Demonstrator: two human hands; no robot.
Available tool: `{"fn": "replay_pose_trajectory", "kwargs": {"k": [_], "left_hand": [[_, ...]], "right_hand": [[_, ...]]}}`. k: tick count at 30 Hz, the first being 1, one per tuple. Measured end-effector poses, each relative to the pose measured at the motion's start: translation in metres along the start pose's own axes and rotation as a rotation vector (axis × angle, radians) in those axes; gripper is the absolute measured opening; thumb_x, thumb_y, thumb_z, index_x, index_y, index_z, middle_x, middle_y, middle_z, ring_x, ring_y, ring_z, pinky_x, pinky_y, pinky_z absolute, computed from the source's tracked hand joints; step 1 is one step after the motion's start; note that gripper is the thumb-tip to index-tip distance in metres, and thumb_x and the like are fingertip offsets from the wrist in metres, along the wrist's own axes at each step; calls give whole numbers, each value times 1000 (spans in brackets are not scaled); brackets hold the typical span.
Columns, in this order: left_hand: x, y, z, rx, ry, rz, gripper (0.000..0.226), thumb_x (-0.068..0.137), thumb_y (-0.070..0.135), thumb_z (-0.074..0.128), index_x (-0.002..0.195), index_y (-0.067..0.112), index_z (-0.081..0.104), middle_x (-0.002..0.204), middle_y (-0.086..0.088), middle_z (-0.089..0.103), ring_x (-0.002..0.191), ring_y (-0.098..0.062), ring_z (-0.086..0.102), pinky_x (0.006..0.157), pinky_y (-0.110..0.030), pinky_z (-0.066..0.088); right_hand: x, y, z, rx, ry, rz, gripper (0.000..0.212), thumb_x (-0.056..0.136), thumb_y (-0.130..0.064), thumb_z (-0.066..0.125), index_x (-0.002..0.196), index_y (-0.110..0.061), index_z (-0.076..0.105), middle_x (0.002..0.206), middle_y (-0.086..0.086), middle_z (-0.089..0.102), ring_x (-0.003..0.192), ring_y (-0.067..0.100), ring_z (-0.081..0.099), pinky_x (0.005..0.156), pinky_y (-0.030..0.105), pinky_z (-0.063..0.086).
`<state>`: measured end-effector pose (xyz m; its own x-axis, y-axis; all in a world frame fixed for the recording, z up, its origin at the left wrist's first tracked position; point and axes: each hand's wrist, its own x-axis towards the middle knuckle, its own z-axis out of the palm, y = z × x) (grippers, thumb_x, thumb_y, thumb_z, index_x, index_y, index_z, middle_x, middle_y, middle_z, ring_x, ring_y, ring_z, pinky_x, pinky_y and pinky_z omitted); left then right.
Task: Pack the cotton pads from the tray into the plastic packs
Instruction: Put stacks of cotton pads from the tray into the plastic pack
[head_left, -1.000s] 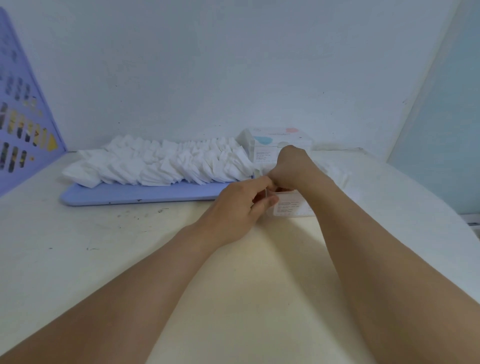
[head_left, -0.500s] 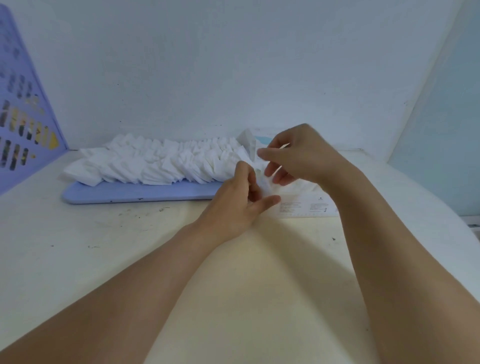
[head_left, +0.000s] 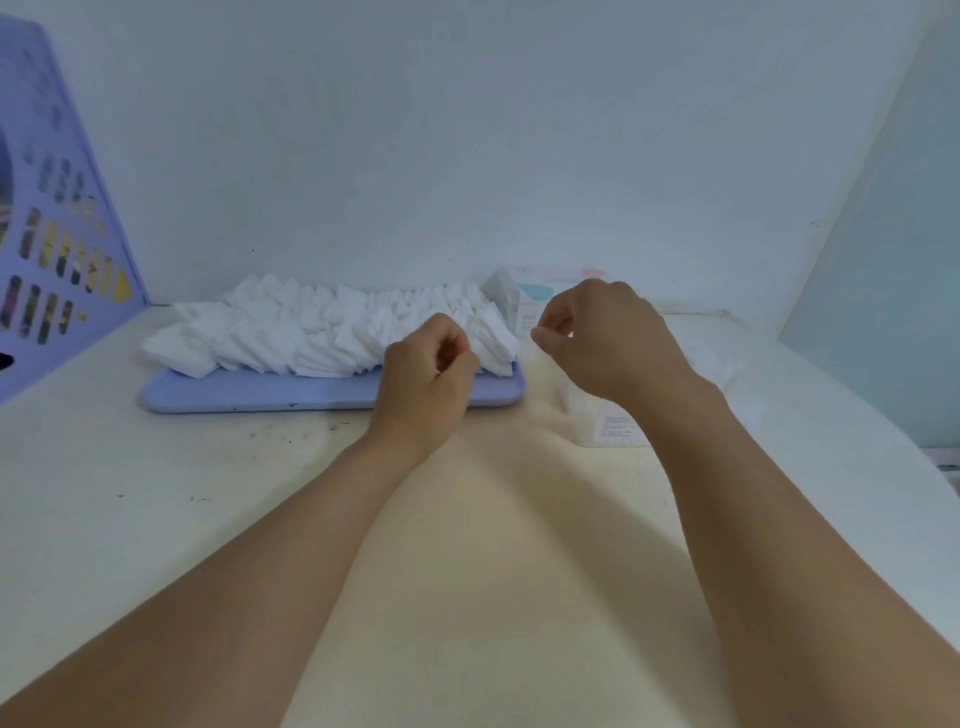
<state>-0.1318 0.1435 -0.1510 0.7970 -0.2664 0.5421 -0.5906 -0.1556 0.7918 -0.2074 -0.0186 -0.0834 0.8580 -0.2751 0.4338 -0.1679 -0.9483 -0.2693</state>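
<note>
At far left a lilac slotted plastic rack (head_left: 57, 218) leans against the white wall (head_left: 467, 130); coloured items show through its slots, and no lettering on them can be read. To its right a pale blue tray (head_left: 260, 392) lies flat on the cream desk (head_left: 208, 519), carrying a long overlapping row of white cotton pads (head_left: 311, 332) that fills it from left end to right end.

The left hand (head_left: 426, 374) is over the tray's right front edge, fingers curled toward the palm just beside the last pads; blur prevents telling whether its grip holds a pad or is merely clenched. Behind and to the right of the tray's end stands a plastic pack (head_left: 524, 301) with a pale face, a blue patch and a pink patch; its small printed lines are too blurred to read.

The right hand (head_left: 608, 343) is raised in front of that pack, thumb and forefinger brought together at the tips; whether this grip pinches anything cannot be told. Below its wrist a second, flattened clear pack (head_left: 613, 423) lies on the desk, showing a white label with fine print that is illegible. Further right more crumpled clear plastic (head_left: 722, 364) rests on the desk, near a pale blue-green panel (head_left: 893, 260) at the frame's edge.
</note>
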Motion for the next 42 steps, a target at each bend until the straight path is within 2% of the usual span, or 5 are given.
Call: {"fn": "replay_pose_trajectory", "kwargs": {"k": [6, 16, 23, 32, 42], "left_hand": [[11, -14, -18, 108, 343, -143, 19, 88, 0, 48, 95, 15, 55, 80, 10, 55, 69, -9, 53, 69, -35, 47], [10, -20, -17, 132, 269, -152, 17, 85, 4, 55, 97, 17, 55, 83, 4, 57, 71, -14, 55, 65, -29, 46], [7, -20, -13, 177, 175, -121, 14, 87, 10, 59, 96, 20, 61, 87, 3, 62, 74, -12, 57, 70, -29, 49], [3, -23, -9, 616, -251, -85, 50, 98, 32, 52, 148, 26, 49, 134, -6, 53, 125, -25, 49, 101, -37, 42], [2, -18, -9, 685, -256, -76, 44, 98, 34, 49, 141, 22, 54, 131, -7, 55, 123, -27, 48, 97, -35, 38]], "right_hand": [[9, -46, 39, 248, -125, 3, 65, 81, -19, 77, 138, -5, 48, 135, 12, 54, 123, 30, 52, 93, 28, 41], [43, -30, 90, 123, -130, 122, 16, 89, -8, 60, 96, -13, 46, 103, 11, 59, 98, 30, 58, 71, 31, 35], [46, -17, 98, 124, -152, 121, 43, 93, -11, 63, 67, -20, 30, 72, -2, 38, 79, 24, 44, 50, 24, 22], [46, -20, 97, 191, -126, 94, 29, 93, -15, 60, 74, -15, 38, 78, 1, 45, 79, 23, 45, 52, 28, 26], [47, -21, 104, 323, -187, 125, 43, 79, -36, 75, 73, -23, 34, 76, -5, 45, 76, 16, 44, 54, 26, 27]]}}
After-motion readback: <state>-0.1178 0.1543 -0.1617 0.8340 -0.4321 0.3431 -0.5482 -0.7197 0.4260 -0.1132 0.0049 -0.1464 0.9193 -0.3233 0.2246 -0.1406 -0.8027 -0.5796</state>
